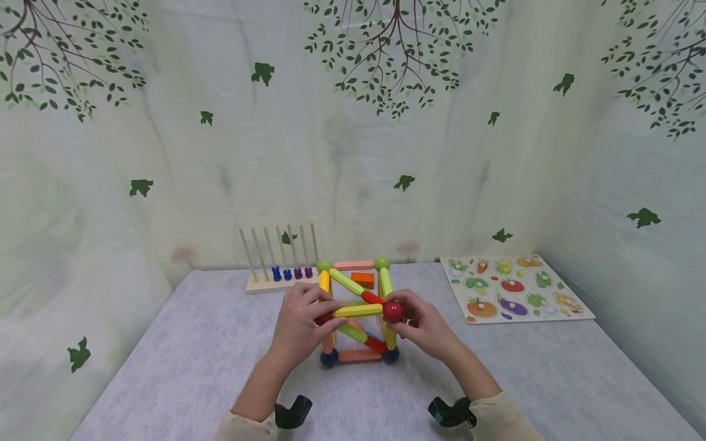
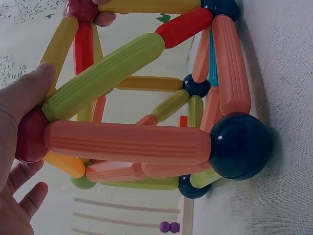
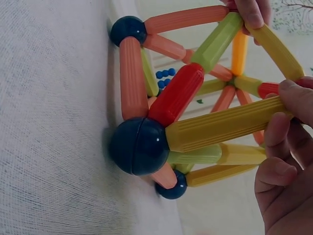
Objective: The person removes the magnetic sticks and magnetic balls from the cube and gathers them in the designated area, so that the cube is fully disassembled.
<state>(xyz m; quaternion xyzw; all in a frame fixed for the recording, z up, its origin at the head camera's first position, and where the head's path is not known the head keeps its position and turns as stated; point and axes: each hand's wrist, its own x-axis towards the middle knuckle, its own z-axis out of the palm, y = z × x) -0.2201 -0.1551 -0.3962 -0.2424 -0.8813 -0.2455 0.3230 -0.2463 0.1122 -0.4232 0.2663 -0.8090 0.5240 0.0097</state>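
Observation:
A cube-shaped frame of magnetic building sticks (image 2: 127, 142) and balls stands on the table between the hands. Dark blue balls (image 2: 240, 147) form its bottom corners; green balls (image 1: 382, 263) sit at the top back. My left hand (image 1: 302, 318) pinches a red ball (image 2: 32, 134) at the upper front left corner. At the opposite front corner, my right hand (image 1: 425, 321) holds another red ball (image 1: 393, 312) between thumb and fingers. A yellow stick (image 1: 358, 310) spans the two red balls. Diagonal green-and-red braces cross the front and top faces.
Behind the frame to the left stands a wooden peg rack (image 1: 281, 283) with blue and purple beads. An orange block (image 1: 362, 280) shows through the frame. A vegetable puzzle board (image 1: 513, 291) lies at the back right of the grey table (image 1: 182, 367), near the curtain.

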